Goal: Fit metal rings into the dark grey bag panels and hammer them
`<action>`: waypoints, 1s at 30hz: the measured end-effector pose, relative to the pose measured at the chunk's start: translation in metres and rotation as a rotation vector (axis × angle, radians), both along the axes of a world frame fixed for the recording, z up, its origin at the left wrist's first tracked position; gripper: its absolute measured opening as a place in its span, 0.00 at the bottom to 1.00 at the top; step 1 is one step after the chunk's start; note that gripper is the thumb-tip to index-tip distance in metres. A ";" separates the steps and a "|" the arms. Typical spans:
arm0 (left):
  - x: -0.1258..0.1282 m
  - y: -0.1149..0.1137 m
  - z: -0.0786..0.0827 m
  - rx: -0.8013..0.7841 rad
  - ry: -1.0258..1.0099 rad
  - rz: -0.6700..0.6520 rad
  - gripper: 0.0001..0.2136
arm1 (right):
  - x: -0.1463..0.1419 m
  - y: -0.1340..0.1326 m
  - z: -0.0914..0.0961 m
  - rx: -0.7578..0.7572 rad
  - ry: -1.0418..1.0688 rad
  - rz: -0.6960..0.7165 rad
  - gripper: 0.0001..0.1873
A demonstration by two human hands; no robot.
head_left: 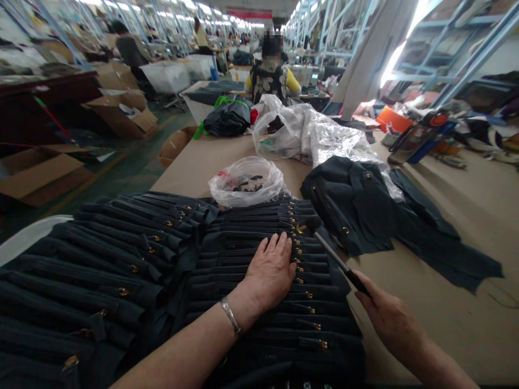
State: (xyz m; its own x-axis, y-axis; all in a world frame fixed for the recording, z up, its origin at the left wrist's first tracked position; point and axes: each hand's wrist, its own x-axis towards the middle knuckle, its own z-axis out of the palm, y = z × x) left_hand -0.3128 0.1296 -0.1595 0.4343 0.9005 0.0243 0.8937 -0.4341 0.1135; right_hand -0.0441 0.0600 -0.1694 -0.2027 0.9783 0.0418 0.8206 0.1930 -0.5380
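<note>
My left hand (pixel 272 270) lies flat, fingers stretched out, on a row of dark fabric pieces (pixel 243 292) that overlap like shingles. Gold-coloured zipper sliders (pixel 300 268) line the right side of that row, just beside my fingers. In my right hand (pixel 383 310) is the black handle of a small hammer (pixel 330 248), gripped from the right. Its dark head with a yellow face (pixel 304 225) hovers over or rests on the sliders near my left fingertips; I cannot tell whether it touches. A second row of overlapping dark pieces (pixel 101 259), also with gold sliders, spreads out to the left.
A clear plastic bag (pixel 248 183) holding small dark parts sits beyond the rows. Dark fabric pieces (pixel 357 205) lie to the right, and crumpled clear plastic (pixel 324 132) behind them. Cardboard boxes (pixel 40 173) stand on the floor at left. A person (pixel 271 75) sits beyond the table.
</note>
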 end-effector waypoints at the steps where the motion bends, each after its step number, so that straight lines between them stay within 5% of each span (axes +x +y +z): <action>1: 0.000 0.000 -0.001 0.006 -0.001 -0.004 0.26 | 0.001 -0.004 -0.001 0.044 0.021 -0.015 0.22; 8: -0.001 0.001 -0.005 0.006 0.004 -0.020 0.26 | 0.012 -0.015 -0.003 -0.100 -0.139 0.015 0.20; 13: 0.000 0.001 -0.004 0.006 0.006 -0.017 0.26 | 0.012 -0.029 -0.003 0.035 -0.038 0.031 0.22; 19: -0.002 0.001 -0.001 -0.016 0.017 -0.032 0.26 | 0.020 -0.031 -0.008 -0.047 -0.190 0.004 0.20; 24: -0.002 0.000 -0.001 0.011 0.035 -0.049 0.25 | 0.021 -0.045 0.002 0.098 -0.035 0.041 0.21; 30: -0.002 -0.001 0.000 0.025 0.043 -0.048 0.25 | 0.020 -0.048 0.005 -0.030 -0.141 0.089 0.19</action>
